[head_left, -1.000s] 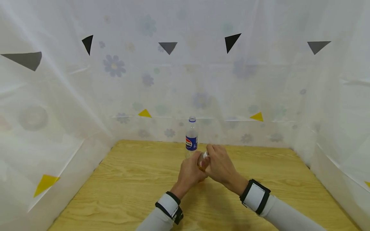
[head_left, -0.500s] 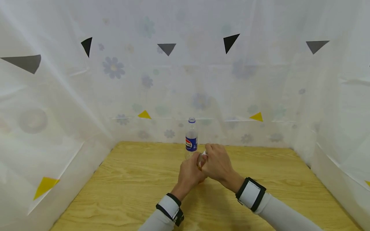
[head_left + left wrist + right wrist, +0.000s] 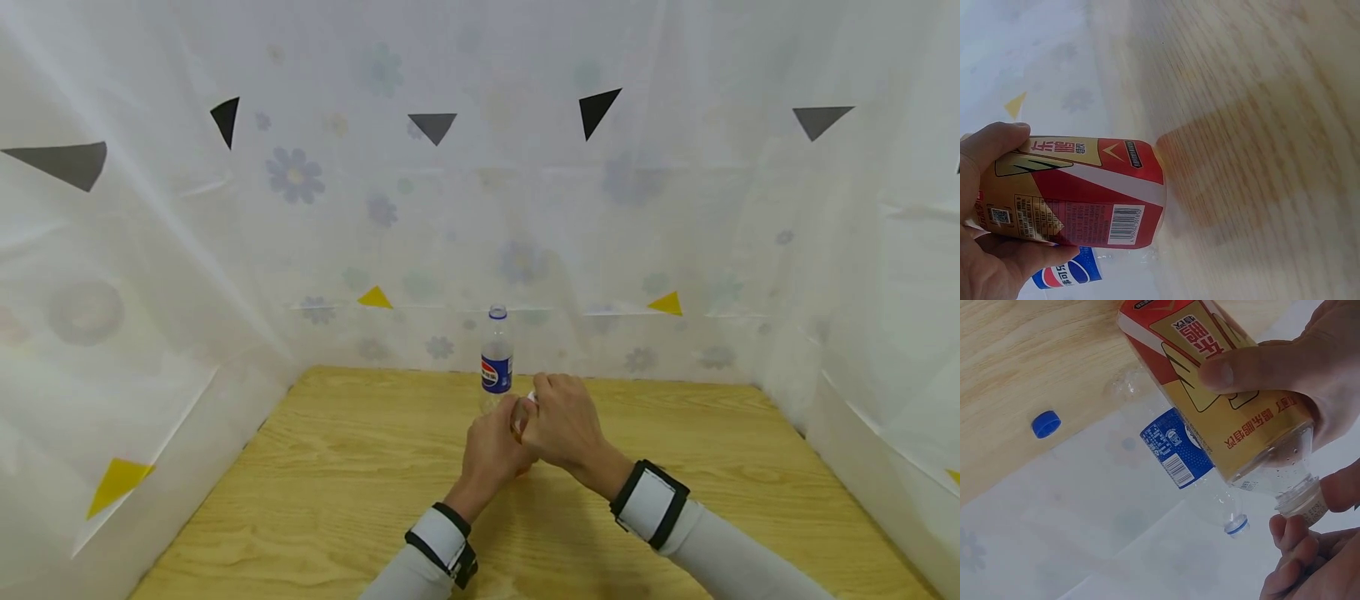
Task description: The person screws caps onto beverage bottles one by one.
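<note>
Looking from the left: got the left hand wrapped round the labelled body of the tea bottle, thumb on one side and fingers curled round the other. Holding it tilted over the middle of the table, base apparently lifted off the wood. Can make out droplets or bubbles inside near the neck in the right wrist view.

Then got the right hand pinching the white cap between thumb and curled fingertips. Can't tell how tight it sits.

Worth worrying about that tilt: could dump tea straight onto the wood if opened with the neck leaning over like this. Could also push liquid out by squeezing the thin plastic too hard. Might fumble the little cap and send it rolling, too.

Also standing just behind: an uncapped Pepsi bottle, upright and looking empty, with a blue cap lying apart from it. Could easily tip that light thing with one careless twist.
</note>
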The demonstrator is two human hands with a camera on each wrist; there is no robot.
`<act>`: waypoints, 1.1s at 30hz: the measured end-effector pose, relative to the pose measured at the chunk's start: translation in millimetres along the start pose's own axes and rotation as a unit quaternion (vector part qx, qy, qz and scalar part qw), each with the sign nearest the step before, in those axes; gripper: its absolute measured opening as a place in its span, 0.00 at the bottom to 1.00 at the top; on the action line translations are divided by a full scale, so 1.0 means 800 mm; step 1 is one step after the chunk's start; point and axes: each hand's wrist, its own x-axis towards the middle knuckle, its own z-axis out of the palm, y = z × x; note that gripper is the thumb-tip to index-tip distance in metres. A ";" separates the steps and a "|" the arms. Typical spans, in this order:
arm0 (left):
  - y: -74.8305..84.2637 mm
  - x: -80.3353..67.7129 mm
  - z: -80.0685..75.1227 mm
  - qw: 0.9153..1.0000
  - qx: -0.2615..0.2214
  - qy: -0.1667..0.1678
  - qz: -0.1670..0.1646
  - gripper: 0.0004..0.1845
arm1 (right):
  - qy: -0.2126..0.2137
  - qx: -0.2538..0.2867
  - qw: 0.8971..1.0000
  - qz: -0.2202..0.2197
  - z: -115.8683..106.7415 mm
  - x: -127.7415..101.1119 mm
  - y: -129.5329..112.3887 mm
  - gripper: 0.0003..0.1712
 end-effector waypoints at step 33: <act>0.000 -0.003 0.001 1.000 -0.003 0.003 -0.001 0.28 | 0.008 -0.035 0.999 0.003 0.001 0.000 0.003 0.21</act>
